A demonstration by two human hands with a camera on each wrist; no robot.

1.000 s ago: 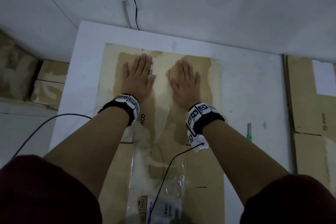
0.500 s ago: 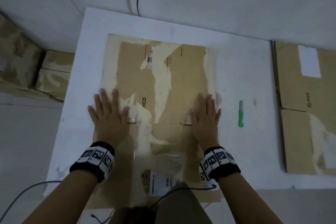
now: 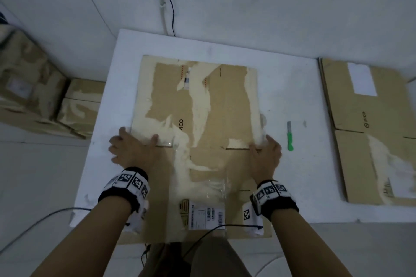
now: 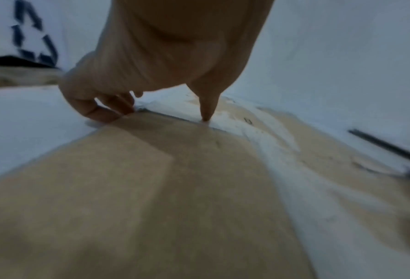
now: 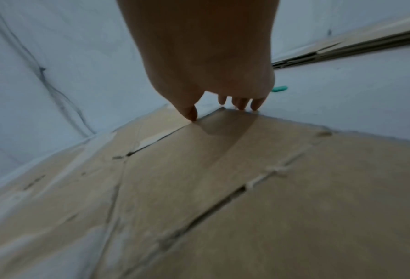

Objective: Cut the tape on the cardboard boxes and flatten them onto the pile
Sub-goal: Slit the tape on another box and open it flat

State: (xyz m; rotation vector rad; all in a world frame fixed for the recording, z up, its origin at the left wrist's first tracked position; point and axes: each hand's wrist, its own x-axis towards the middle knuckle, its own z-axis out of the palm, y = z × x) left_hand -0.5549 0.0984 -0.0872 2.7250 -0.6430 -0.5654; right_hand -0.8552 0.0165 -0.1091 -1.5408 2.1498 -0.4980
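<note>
The white table (image 3: 281,87) carries the flattened box (image 3: 225,105), which lies flat across its middle, the near end hanging slightly over the table's front edge. The box reads "PICO" in dark letters beside a long pale strip where the paper surface is torn away. Near its front edge sits a white shipping label (image 3: 206,215) with barcodes (the print is too small to read). Bare table shows on both sides of the box and beyond its far edge.

To the right, the pile of flattened boxes (image 3: 369,132) lies well apart from the box on the table, its top sheet also marked "PICO" and bearing a blank white sticker. On the floor to the left stand more boxes (image 3: 33,94), unflattened and blotched with the same torn patches. A dark cable (image 3: 171,7) runs down the wall behind the table.

The left hand (image 3: 132,150) grips the box at its left edge, thumb on top at the flap crease and fingers curled down over the side onto the table. The right hand (image 3: 265,155) grips the right edge the same way, thumb on the cardboard and fingers wrapped over the side.

A green-handled knife (image 3: 290,136) lies on the table just right of the right hand, not touching it.
</note>
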